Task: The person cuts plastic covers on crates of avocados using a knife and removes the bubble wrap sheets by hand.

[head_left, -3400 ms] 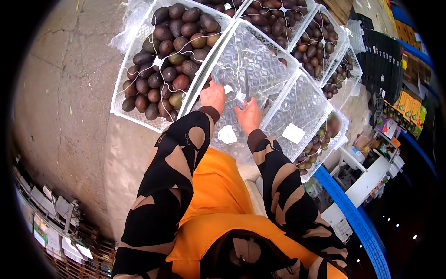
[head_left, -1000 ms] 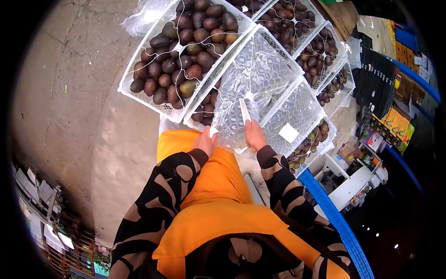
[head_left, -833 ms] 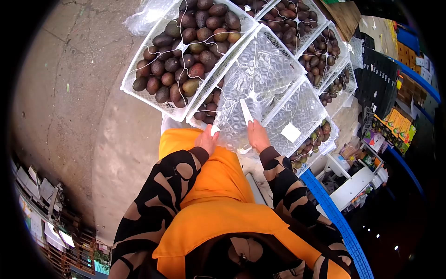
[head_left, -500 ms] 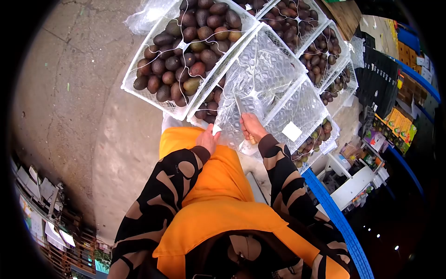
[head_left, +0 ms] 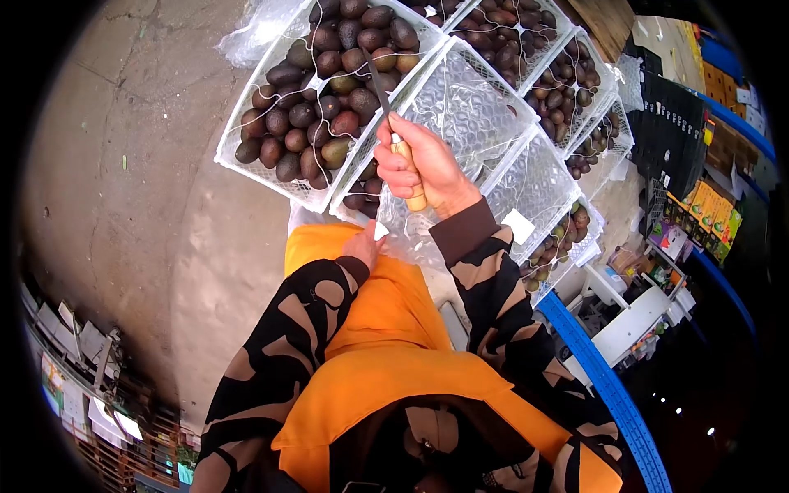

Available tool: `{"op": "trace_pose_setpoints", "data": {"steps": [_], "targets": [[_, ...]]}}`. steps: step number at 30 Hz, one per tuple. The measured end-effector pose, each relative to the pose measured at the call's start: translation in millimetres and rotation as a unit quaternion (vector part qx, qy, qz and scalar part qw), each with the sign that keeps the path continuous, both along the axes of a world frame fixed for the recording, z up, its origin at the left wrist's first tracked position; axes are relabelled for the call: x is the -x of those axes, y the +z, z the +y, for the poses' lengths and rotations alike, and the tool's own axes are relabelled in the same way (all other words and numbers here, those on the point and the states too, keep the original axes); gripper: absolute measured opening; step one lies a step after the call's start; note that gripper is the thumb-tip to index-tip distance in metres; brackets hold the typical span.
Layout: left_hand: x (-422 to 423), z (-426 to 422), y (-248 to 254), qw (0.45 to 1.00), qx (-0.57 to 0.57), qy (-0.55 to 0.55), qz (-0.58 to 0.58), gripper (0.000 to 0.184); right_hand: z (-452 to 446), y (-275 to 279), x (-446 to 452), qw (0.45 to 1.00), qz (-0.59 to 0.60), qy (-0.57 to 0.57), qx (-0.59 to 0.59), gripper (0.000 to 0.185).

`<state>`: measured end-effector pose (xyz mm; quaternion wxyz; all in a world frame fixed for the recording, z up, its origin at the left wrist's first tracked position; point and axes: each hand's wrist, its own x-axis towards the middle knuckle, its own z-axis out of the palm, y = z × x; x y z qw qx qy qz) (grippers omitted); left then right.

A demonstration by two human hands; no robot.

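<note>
My right hand (head_left: pixel 419 168) is closed round the wooden handle of a knife (head_left: pixel 399 156), held up with its blade pointing away over the crates. My left hand (head_left: pixel 362 245) is lower and to the left, its fingers closed on a small white piece (head_left: pixel 380 231) at the near edge of the clear bubble sheet. That sheet (head_left: pixel 460 107) lies over the middle crate (head_left: pixel 339 205), with dark avocados showing at its left side. White strings cross the sheet. To the left stands an open crate full of avocados (head_left: pixel 296 115), also strung with white cord.
More avocado crates (head_left: pixel 559 99) stand beyond and to the right, one covered by bubble sheet with a white label (head_left: pixel 519 226). Black crates (head_left: pixel 670 123) are stacked at the right, near a blue rail (head_left: pixel 604 386) and a white shelf (head_left: pixel 641 320). Concrete floor (head_left: pixel 115 205) lies left.
My right hand has risen toward the camera with the knife, from low over the bubble sheet. My left hand has hardly moved.
</note>
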<state>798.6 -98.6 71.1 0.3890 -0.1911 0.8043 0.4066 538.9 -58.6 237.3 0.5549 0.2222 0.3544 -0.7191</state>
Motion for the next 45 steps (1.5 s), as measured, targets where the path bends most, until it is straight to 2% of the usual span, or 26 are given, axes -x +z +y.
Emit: {"op": "trace_pose_setpoints", "data": {"steps": [2, 4, 7, 9, 11, 14, 15, 16, 18, 20, 21, 22, 23, 24, 25, 27, 28, 29, 30, 32, 36, 38, 40, 42, 44, 45], "targets": [[0, -8, 11, 0.999, -0.010, 0.004, 0.038, 0.035, 8, -21, 17, 0.975, 0.108, -0.082, -0.175, 0.033], [11, -26, 31, 0.999, -0.032, 0.025, 0.030, 0.031, 44, -44, 12, 0.929, 0.152, -0.045, -0.333, 0.041], [19, -15, 78, 0.981, -0.162, 0.048, 0.093, 0.026, 94, -51, -41, 0.642, 0.398, 0.181, -0.630, 0.051], [6, 23, 111, 0.946, -0.259, 0.154, 0.119, 0.018, 114, -58, -86, 0.604, 0.355, 0.276, -0.658, 0.061], [23, 22, 116, 0.957, -0.269, 0.068, 0.089, 0.018, 114, -68, -134, 0.522, 0.389, 0.259, -0.713, 0.068], [44, 18, 103, 0.962, -0.253, -0.020, 0.101, 0.019, 155, -104, -147, 0.669, 0.198, 0.226, -0.679, 0.072], [43, 18, 97, 0.968, -0.228, -0.068, 0.084, 0.019, 163, -112, -153, 0.687, 0.207, 0.237, -0.655, 0.075], [34, 20, 94, 0.971, -0.201, -0.111, 0.064, 0.019, 166, -124, -157, 0.713, 0.200, 0.227, -0.632, 0.061], [17, 19, 59, 0.976, -0.081, -0.201, 0.034, 0.037, 158, -143, -165, 0.690, 0.225, 0.228, -0.649, 0.047], [-21, -7, 4, 0.994, -0.005, -0.098, 0.040, 0.048, 157, -150, -183, 0.724, 0.224, 0.135, -0.638, 0.040], [-6, -38, 1, 0.958, -0.156, 0.079, -0.226, 0.056, 154, -149, -197, 0.740, 0.217, 0.087, -0.631, 0.036], [-1, -65, -19, 0.968, -0.095, -0.080, -0.220, 0.058, 148, -136, -211, 0.740, 0.221, 0.079, -0.630, 0.028], [-11, -81, -29, 0.989, -0.021, -0.126, 0.079, 0.053, 145, -121, -218, 0.749, 0.234, 0.038, -0.618, 0.025], [26, -85, 16, 0.993, 0.071, -0.089, 0.041, 0.044, 144, -105, -226, 0.758, 0.241, 0.001, -0.606, 0.024], [48, -83, 26, 0.992, 0.072, -0.014, 0.102, 0.039, 142, -91, -224, 0.758, 0.246, 0.001, -0.604, 0.021], [104, -46, 55, 0.986, 0.009, -0.021, 0.164, 0.037, 138, -102, -229, 0.793, 0.225, -0.077, -0.561, 0.021], [126, -18, 60, 0.994, -0.022, -0.056, 0.096, 0.048, 136, -105, -228, 0.806, 0.220, -0.114, -0.538, 0.021], [116, 9, 3, 0.996, -0.001, -0.054, 0.075, 0.064, 132, -98, -222, 0.835, 0.161, -0.116, -0.514, 0.023], [128, 43, 8, 0.990, 0.140, -0.024, 0.018, 0.079, 136, -92, -214, 0.857, 0.127, -0.133, -0.482, 0.025], [144, 52, -22, 0.988, 0.031, 0.126, -0.089, 0.092, 149, -79, -206, 0.891, 0.053, -0.161, -0.420, 0.027], [135, 64, 29, 0.936, 0.086, 0.338, 0.041, 0.082, 188, -67, -176, 0.908, 0.138, 0.023, -0.395, 0.032], [123, 64, 44, 0.910, 0.189, 0.308, 0.203, 0.081, 209, -84, -148, 0.843, 0.222, -0.061, -0.487, 0.037], [117, 63, 49, 0.921, 0.137, 0.326, 0.164, 0.088, 226, -84, -97, 0.698, 0.420, -0.103, -0.571, 0.037], [114, 67, 29, 0.920, 0.070, 0.378, 0.080, 0.091, 193, -14, -42, 0.784, 0.406, -0.066, -0.464, 0.033], [117, 52, -3, 0.964, -0.005, 0.235, -0.122, 0.086, 187, -2, -11, 0.594, 0.531, 0.375, -0.474, 0.030], [113, 48, -2, 0.959, -0.051, 0.266, -0.087, 0.079, 169, 8, -8, 0.506, 0.582, 0.449, -0.452, 0.025]]}}
